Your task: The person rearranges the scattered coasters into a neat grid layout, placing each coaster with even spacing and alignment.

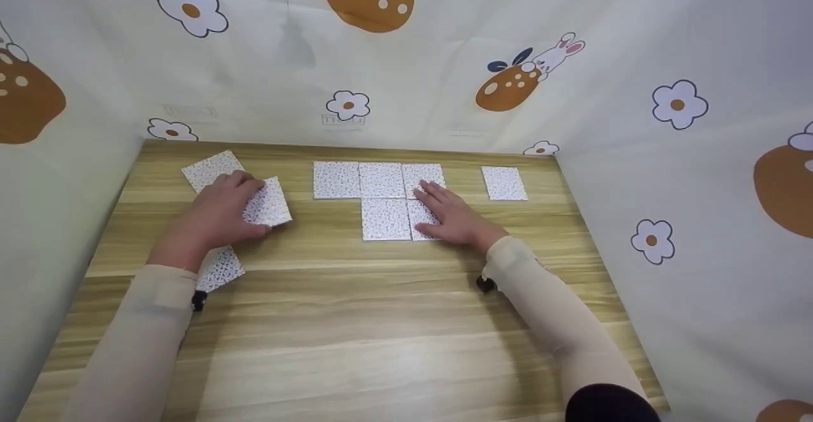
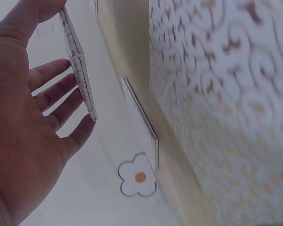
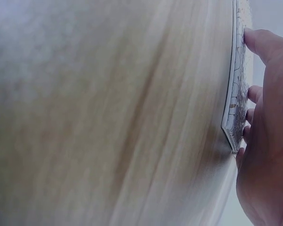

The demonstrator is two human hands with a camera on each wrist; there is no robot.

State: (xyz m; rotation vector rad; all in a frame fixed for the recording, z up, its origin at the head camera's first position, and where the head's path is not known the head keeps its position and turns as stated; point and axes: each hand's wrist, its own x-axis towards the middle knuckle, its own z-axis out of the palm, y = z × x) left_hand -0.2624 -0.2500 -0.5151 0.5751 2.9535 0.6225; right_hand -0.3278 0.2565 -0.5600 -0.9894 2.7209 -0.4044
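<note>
My left hand [image 1: 219, 209] grips a square white speckled tile [image 1: 269, 203] at its edges, thumb on the near side and fingers on the far side. The left wrist view shows this held tile [image 2: 76, 63] raised off the table. Two more tiles lie partly hidden by the left hand and arm, a far one [image 1: 213, 168] and a near one [image 1: 220, 268]. My right hand [image 1: 454, 217] rests with fingers spread on the right end of a block of several tiles [image 1: 381, 180], partly covering two of them. In the right wrist view its fingertips touch the tile surface [image 3: 240, 89].
A single tile [image 1: 504, 183] lies apart at the back right of the wooden table [image 1: 356, 326]. Pale printed sheeting [image 1: 413, 85] with flowers and orange fruit rises behind the table and along both sides.
</note>
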